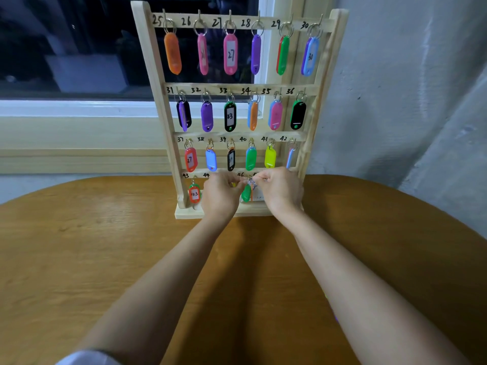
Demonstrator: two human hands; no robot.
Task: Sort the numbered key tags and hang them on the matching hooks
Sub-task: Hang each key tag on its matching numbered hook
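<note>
A wooden key rack [155,83] stands at the far side of the table, its bars numbered 25 to the high 40s, with coloured key tags on the hooks. Both my hands reach to the bottom row. My right hand [279,189] pinches the metal ring of a green key tag [246,193] near the hook marked 46. My left hand [220,193] has its fingertips curled at the same ring from the left. A red tag marked 43 [194,194] hangs at the bottom left. My hands hide the other bottom hooks.
The rack rests on a round wooden table [92,246]. Behind it are a dark window with a pale sill [66,109] and a grey wall [408,101] to the right. A white sleeve edge [87,358] shows at the bottom left.
</note>
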